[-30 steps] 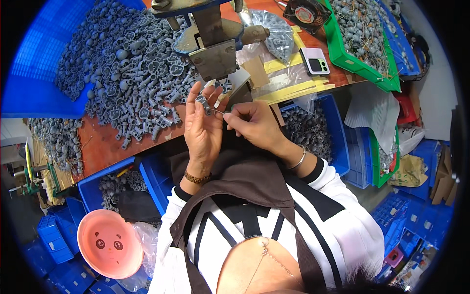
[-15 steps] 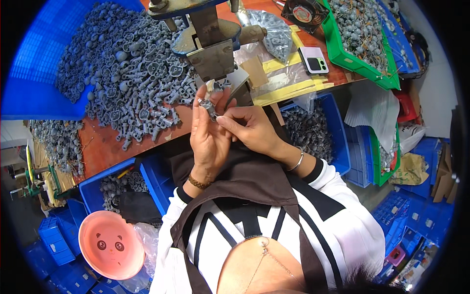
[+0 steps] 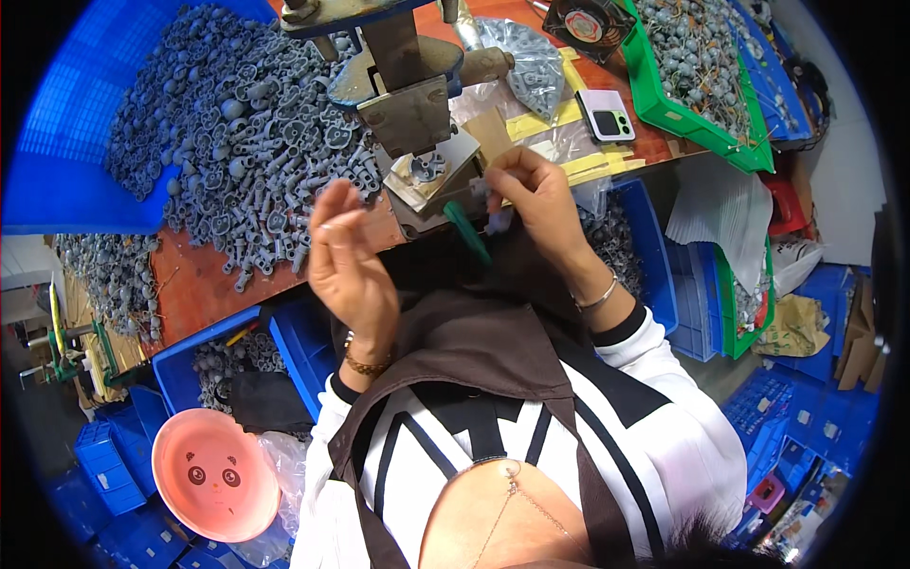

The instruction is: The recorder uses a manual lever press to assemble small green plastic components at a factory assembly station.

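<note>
My right hand (image 3: 542,204) is pinched on a small grey plastic part (image 3: 479,188), just right of the press. My left hand (image 3: 353,270) is raised in front of the pile, its fingers loosely curled and apart, a little blurred, with nothing visible in them. Under the ram of the metal press (image 3: 409,114), another grey plastic piece (image 3: 428,168) sits on the pale fixture block (image 3: 413,193). A green elongated object (image 3: 465,230) slants below the block, between my hands; what it belongs to is hidden.
Grey plastic parts (image 3: 275,142) are heaped on the red tabletop (image 3: 204,284), spilling from a blue crate (image 3: 76,142). A phone (image 3: 605,117), a bag of parts (image 3: 531,71), a fan (image 3: 590,28) and a green tray (image 3: 654,100) lie right. A pink basin (image 3: 216,474) is lower left.
My hands were together over one small grey part and have separated, left hand leftward, right hand rightward with a part. The fixture block and green object now show.
</note>
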### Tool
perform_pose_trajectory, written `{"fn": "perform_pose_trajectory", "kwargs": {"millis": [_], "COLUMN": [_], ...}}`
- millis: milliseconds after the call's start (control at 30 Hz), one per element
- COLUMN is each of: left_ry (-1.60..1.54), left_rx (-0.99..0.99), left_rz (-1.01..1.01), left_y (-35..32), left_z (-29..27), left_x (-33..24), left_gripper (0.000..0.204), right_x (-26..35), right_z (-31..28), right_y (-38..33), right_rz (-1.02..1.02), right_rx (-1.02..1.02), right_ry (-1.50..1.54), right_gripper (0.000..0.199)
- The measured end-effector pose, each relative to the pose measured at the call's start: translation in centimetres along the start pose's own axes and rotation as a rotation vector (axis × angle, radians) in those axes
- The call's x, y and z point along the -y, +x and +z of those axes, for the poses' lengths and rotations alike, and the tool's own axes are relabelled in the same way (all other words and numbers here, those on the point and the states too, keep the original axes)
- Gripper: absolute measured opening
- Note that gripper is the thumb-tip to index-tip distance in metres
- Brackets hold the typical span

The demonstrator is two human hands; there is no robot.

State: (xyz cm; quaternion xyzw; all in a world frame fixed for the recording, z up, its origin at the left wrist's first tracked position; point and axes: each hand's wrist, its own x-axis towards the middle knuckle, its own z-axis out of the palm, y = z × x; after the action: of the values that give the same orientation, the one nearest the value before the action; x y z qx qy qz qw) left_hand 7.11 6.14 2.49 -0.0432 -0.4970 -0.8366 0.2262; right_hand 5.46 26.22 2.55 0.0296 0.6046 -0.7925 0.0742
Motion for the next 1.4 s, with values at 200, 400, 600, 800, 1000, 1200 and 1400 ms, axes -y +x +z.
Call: {"fn": "perform_pose_trajectory", "kwargs": {"millis": [200, 400, 600, 800, 1000, 1200, 1400], "left_ry": [1.086, 0.922, 0.934, 0.957, 0.964, 1.066, 1.107], "left_rx": [0.215, 0.386, 0.262, 0.298, 0.424, 0.383, 0.362], "left_rz": [0.577, 0.092, 0.111, 0.098, -0.023, 0.11, 0.04], "left_y": [0.8, 0.4, 1.6, 2.5, 3.9, 3.0, 3.1], "left_z": [1.3, 1.0, 0.0, 0.4, -0.1, 0.8, 1.0], "left_x": [-1.4, 0.4, 3.1, 3.6, 2.5, 2.6, 1.9], "left_gripper": [0.041, 0.018, 0.017, 0.019, 0.02, 0.022, 0.02], "right_x": [-0.6, -0.8, -1.4, -1.0, 1.5, 9.7, 8.6], "right_z": [0.3, 2.0, 2.8, 3.1, -1.0, -0.9, 2.7], "right_y": [1.6, 2.3, 3.0, 2.7, 5.5, 15.2, 2.8], "right_rz": [-0.203, -0.038, -0.361, -0.354, -0.427, -0.438, -1.051], "right_rx": [0.082, 0.277, -0.025, -0.038, 0.021, 0.283, -0.101], "right_ry": [-0.384, -0.093, -0.773, -0.927, -0.799, -0.01, -0.265], "right_gripper": [0.012, 0.018, 0.015, 0.014, 0.015, 0.026, 0.008]}}
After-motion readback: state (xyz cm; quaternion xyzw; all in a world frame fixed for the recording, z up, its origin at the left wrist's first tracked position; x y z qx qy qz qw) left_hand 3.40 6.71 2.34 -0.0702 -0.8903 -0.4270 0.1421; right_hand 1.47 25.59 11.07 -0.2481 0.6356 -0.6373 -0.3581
